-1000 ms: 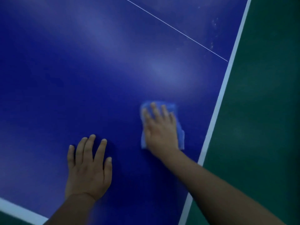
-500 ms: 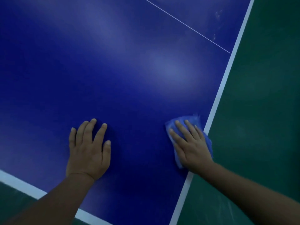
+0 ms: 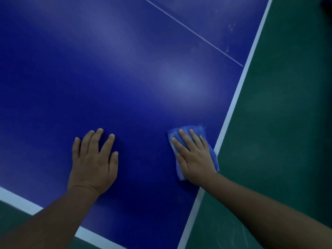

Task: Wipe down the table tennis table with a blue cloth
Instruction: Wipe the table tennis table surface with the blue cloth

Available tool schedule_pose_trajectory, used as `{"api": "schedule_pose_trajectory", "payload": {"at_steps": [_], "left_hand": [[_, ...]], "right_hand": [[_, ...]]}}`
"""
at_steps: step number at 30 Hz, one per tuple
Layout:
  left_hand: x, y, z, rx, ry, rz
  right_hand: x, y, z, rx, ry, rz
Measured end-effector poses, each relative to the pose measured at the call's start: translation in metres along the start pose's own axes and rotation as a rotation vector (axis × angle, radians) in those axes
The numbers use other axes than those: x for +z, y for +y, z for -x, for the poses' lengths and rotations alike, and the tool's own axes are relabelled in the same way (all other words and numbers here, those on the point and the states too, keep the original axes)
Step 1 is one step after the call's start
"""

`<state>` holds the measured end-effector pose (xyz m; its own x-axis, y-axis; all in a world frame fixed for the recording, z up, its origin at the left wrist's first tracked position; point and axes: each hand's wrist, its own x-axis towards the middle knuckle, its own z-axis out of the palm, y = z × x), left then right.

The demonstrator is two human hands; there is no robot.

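The dark blue table tennis table (image 3: 125,78) fills most of the view, with white lines along its right and near edges. My right hand (image 3: 195,157) lies flat, fingers straight, pressing a folded blue cloth (image 3: 197,129) onto the table close to the right edge line. The cloth sticks out beyond the fingertips and along the hand's right side, overlapping the white line. My left hand (image 3: 94,164) rests flat on the bare table surface to the left, fingers spread, holding nothing.
A thin white centre line (image 3: 194,33) crosses the table at the upper right, with faint smudges (image 3: 230,27) near it. Green floor (image 3: 287,105) lies beyond the right edge and at the lower left corner.
My right hand slid the cloth rightward from the table's middle to the right edge line, then held about there. My left hand stayed planted on the table.
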<state>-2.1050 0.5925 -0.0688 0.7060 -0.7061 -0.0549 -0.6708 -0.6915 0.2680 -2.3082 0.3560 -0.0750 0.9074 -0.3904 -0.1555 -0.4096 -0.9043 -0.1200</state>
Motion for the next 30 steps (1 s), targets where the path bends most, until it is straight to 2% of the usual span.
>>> {"api": "schedule_pose_trajectory", "payload": {"at_steps": [2, 5, 8, 9, 10, 12, 14, 15, 18, 20, 22, 25, 27, 30], "left_hand": [[0.001, 0.000, -0.001, -0.012, 0.000, 0.018], [0.000, 0.004, -0.003, -0.054, 0.030, 0.037], [0.001, 0.038, -0.015, -0.228, 0.133, 0.117], [0.003, 0.056, -0.024, -0.279, 0.159, 0.148], [0.006, 0.075, -0.034, -0.316, 0.172, 0.172], [0.015, 0.110, -0.056, -0.381, 0.181, 0.214], [0.026, 0.135, -0.072, -0.493, 0.175, 0.217], [0.031, 0.142, -0.077, -0.547, 0.169, 0.191], [0.042, 0.149, -0.084, -0.592, 0.161, 0.074], [0.044, 0.148, -0.084, -0.596, 0.149, 0.045], [0.044, 0.146, -0.083, -0.601, 0.153, 0.043], [0.044, 0.145, -0.084, -0.610, 0.169, 0.074], [0.044, 0.143, -0.086, -0.601, 0.184, 0.087], [0.044, 0.140, -0.087, -0.578, 0.220, 0.114]], "right_hand": [[-0.009, 0.029, -0.021, 0.076, 0.005, 0.006], [-0.026, 0.070, -0.072, 0.404, 0.086, -0.002], [-0.032, 0.082, -0.103, 0.650, 0.164, -0.081], [-0.029, 0.074, -0.106, 0.675, 0.187, -0.077], [-0.024, 0.061, -0.104, 0.607, 0.215, -0.052], [-0.016, 0.042, -0.091, 0.251, 0.193, 0.011], [-0.018, 0.067, -0.092, -0.074, 0.118, 0.043], [-0.022, 0.095, -0.102, -0.108, 0.112, 0.056], [-0.044, 0.174, -0.127, 0.202, 0.129, 0.022], [-0.044, 0.190, -0.125, 0.253, 0.137, -0.014], [-0.036, 0.171, -0.111, 0.125, 0.139, 0.016], [-0.025, 0.113, -0.111, -0.201, 0.101, 0.021], [-0.025, 0.062, -0.146, -0.344, 0.078, -0.024], [-0.031, -0.019, -0.229, -0.407, 0.066, -0.111]]}}
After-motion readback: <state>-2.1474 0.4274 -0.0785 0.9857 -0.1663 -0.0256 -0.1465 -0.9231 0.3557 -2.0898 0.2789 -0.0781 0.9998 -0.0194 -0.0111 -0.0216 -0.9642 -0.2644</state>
